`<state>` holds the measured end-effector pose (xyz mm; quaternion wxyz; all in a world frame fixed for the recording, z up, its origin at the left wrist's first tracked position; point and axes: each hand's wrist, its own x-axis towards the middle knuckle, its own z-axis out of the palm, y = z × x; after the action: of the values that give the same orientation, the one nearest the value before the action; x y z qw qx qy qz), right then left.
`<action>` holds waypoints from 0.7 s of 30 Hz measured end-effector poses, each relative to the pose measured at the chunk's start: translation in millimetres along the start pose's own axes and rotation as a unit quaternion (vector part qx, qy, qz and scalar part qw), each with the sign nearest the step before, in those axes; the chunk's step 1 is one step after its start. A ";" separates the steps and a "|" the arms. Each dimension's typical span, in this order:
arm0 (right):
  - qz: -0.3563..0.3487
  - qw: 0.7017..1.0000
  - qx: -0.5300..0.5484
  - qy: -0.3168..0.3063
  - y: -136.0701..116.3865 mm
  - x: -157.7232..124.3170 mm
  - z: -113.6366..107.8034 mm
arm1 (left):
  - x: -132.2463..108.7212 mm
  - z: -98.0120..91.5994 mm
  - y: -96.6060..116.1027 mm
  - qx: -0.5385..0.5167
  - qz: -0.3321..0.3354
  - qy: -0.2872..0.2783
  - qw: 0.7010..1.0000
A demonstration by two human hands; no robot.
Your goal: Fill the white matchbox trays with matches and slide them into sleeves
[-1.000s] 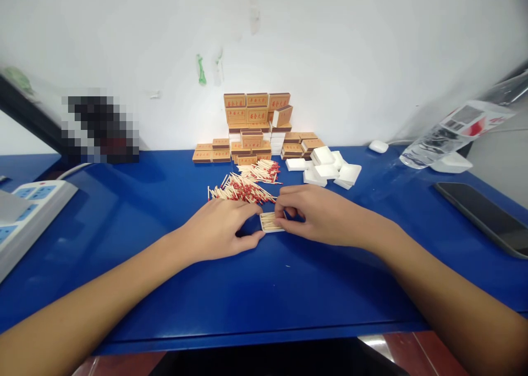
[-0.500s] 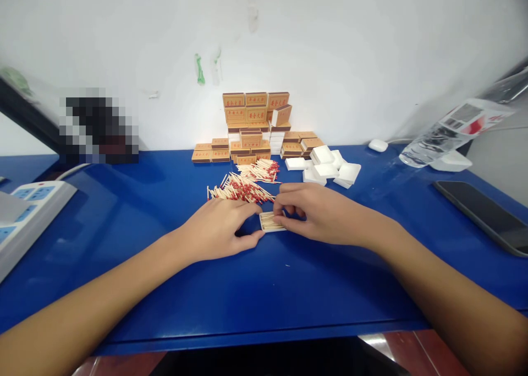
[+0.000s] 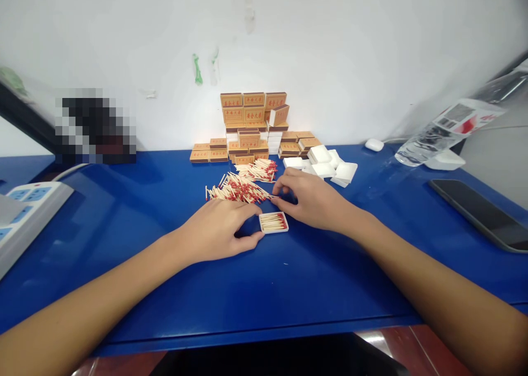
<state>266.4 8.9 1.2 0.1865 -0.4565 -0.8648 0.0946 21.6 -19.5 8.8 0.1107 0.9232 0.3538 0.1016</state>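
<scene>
A small white matchbox tray (image 3: pixel 274 230) lies on the blue table, holding a layer of matches with red heads toward the right. My left hand (image 3: pixel 220 227) grips the tray's left end, thumb at the near corner and a finger at the far corner. Just beyond the tray, my right hand (image 3: pixel 311 197) pinches at the right edge of a loose pile of matches (image 3: pixel 239 189); a match shows at its thumb and fingertip. Another heap of matches (image 3: pixel 258 169) sits right behind that pile.
Printed matchboxes (image 3: pixel 253 114) are stacked against the wall. White empty trays (image 3: pixel 324 169) lie in a heap to their right. A phone (image 3: pixel 482 213), a clear bottle (image 3: pixel 429 136) and a white case (image 3: pixel 374 144) are on the right; a power strip (image 3: pixel 41 222) is on the left.
My right hand has moved from over the tray to the match pile behind it, uncovering the red match heads in the tray. My left hand stays at the tray's left end.
</scene>
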 end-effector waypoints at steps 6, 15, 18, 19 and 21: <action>0.010 0.998 -0.002 -0.058 4.5 -1.9 -7.8 | -0.1 1.3 -1.6 0.003 0.001 0.004 1.000; -0.035 0.995 0.047 -0.077 -10.1 -9.6 -30.9 | 0.0 1.5 -1.8 0.009 -0.002 0.005 1.000; -0.055 0.989 0.067 -0.124 -19.8 -13.7 -31.5 | 0.4 2.2 -2.2 0.007 0.003 0.006 1.000; -0.060 0.987 0.070 -0.134 -22.0 -14.4 -30.9 | 0.4 2.3 -2.3 0.006 0.004 0.007 1.000; -0.068 0.985 0.073 -0.140 -23.7 -14.1 -29.2 | 0.3 2.5 -2.6 0.006 0.002 0.008 1.000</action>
<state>267.7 -16.4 32.4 0.1024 -0.3638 -0.9022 0.2080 20.9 -17.7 5.7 0.1016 0.9238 0.3532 0.1071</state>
